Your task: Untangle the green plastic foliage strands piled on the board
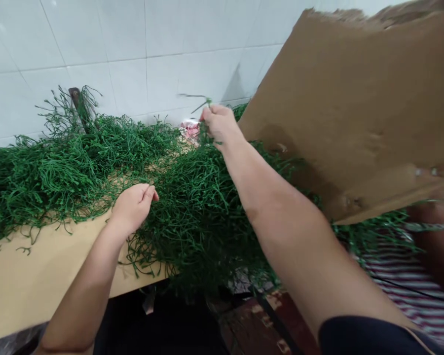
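Note:
My right hand (222,125) is raised over the far part of the pile, its fingers pinched on a thin green plastic stem (208,101) with wiry ends. My left hand (135,204) is low at the near pile's left edge. Its fingers are curled closed, and whatever may be between them is hidden. Under and beside both hands spreads a thick heap of green plastic stems (203,197) with small knobbed tips. Another heap of green stems (66,162) lies to the left, with loose pieces scattered between the two.
A tan board (40,271) bears the heaps. A large cardboard sheet (370,103) leans at the right. White tiled wall (126,34) stands behind, and a dark upright bar (79,108) rises from the left heap. Striped cloth (410,291) and part of another person (436,236) show at the right.

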Available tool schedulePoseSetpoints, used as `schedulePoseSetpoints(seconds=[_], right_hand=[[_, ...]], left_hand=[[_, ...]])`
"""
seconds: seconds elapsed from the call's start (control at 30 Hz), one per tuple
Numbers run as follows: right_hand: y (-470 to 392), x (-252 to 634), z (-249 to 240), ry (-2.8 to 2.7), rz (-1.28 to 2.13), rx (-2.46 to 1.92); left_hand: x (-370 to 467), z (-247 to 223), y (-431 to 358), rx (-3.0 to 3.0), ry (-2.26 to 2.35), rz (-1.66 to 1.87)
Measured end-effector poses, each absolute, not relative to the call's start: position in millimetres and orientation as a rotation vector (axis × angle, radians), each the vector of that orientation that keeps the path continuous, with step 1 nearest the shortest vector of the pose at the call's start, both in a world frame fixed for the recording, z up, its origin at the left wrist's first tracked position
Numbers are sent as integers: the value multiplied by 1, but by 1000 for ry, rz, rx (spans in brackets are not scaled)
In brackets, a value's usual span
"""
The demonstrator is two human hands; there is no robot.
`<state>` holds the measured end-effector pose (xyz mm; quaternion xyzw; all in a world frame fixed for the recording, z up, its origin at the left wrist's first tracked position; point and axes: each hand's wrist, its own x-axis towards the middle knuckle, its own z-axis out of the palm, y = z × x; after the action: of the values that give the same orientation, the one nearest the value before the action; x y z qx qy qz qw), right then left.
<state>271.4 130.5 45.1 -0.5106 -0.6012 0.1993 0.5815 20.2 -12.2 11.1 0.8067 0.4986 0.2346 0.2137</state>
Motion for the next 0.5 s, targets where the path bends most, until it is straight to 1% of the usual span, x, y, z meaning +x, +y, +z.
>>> schedulePoseSetpoints(seconds=[0.07, 0.1, 0.2, 0.3, 0.4, 0.5], right_hand=[[110, 258, 54, -1413, 694, -1133], [99, 249, 59, -1454, 784, -1091], [76, 226, 68, -1567, 950, -941], [68, 216, 66, -1641, 1030, -833], [66, 209, 58, -1720, 1078, -706], [64, 200, 55, -1729, 1123, -641]], left_hand=[[22, 9, -1, 2312, 1386, 620], [24, 9, 5, 2333, 1373, 661], [29, 13, 17, 2255, 1352, 964], [34, 21, 24, 1970, 1265, 1212], [45, 23, 27, 1675, 1080, 1211], [57, 18, 28, 1537, 917, 1132]])
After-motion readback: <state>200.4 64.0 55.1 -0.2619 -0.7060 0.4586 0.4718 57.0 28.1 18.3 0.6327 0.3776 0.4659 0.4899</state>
